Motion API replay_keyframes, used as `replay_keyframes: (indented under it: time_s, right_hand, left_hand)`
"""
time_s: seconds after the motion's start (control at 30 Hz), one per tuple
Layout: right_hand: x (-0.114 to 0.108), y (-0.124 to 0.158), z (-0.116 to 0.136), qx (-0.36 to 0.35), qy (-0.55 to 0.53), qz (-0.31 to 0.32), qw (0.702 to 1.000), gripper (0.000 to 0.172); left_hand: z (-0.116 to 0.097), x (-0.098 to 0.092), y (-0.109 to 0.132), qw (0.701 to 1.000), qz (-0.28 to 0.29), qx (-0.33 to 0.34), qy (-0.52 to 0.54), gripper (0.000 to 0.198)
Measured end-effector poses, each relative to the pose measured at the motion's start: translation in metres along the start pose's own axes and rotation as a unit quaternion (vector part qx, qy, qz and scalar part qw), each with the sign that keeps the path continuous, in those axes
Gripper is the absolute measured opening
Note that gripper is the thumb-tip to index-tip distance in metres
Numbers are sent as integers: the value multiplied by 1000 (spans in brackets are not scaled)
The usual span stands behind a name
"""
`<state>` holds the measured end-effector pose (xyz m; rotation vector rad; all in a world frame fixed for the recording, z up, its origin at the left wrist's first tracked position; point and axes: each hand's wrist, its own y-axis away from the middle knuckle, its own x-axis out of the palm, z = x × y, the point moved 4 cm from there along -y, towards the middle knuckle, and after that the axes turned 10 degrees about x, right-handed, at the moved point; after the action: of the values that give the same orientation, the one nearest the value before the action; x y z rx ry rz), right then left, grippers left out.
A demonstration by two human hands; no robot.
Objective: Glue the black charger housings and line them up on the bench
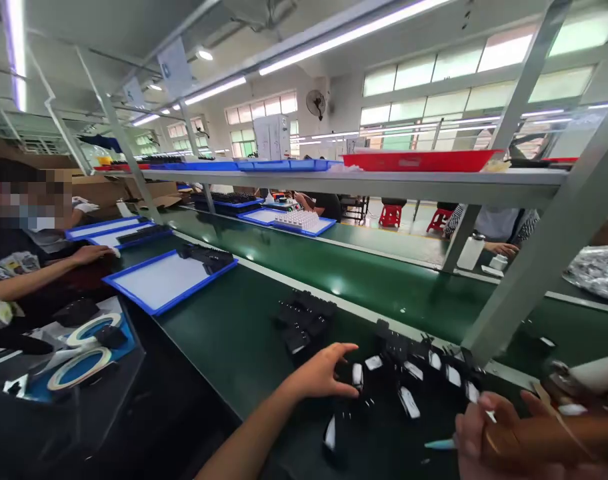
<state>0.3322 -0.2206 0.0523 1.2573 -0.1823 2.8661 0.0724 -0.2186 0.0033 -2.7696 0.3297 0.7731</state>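
My left hand (321,375) reaches over the green work surface, thumb and fingers spread. Just beyond its fingertips stands a small black part with a white face (357,375); I cannot tell whether they touch. At the lower right my right hand (477,427) is curled around a tool, whose pale blue pointed tip (440,445) sticks out to the left. Between and beyond the hands lie several similar black parts (409,402), some with metal pins. A denser cluster of black parts (307,320) sits behind my left hand.
Blue-rimmed trays (159,310) stand farther left, near a co-worker's hand (91,255). Tape rolls (79,369) lie at the lower left. A slanted metal post (524,267) rises at right, under a shelf (384,179) with a red tray (419,160). A green belt (294,257) runs behind.
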Motion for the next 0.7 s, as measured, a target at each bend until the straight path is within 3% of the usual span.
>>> replay_keyframes:
  time_s: [0.13, 0.2, 0.27, 0.37, 0.43, 0.53, 0.7]
  right_hand:
    - [14, 7, 7, -42, 12, -22, 999, 51]
    - [18, 9, 8, -47, 20, -29, 998, 51]
    - [20, 9, 8, -44, 28, -33, 998, 49]
    - [20, 11, 8, -50, 37, -33, 998, 49]
    - [19, 12, 8, -55, 43, -33, 997, 49]
    - [19, 12, 8, -62, 50, -30, 996, 49]
    - [20, 12, 6, -58, 47, -14, 997, 49]
  left_hand:
    - [3, -20, 33, 993, -103, -38, 47, 49]
    - [3, -20, 55, 989, -121, -36, 71, 42]
    - [0, -8, 75, 991, -110, -14, 79, 49]
    - [-8, 23, 94, 994, -108, 9, -4, 81]
    - [-13, 41, 98, 987, -136, 12, -80, 87]
    - [-18, 53, 95, 978, -173, 23, -111, 72]
    - [-3, 43, 93, 974, -220, -16, 51, 55]
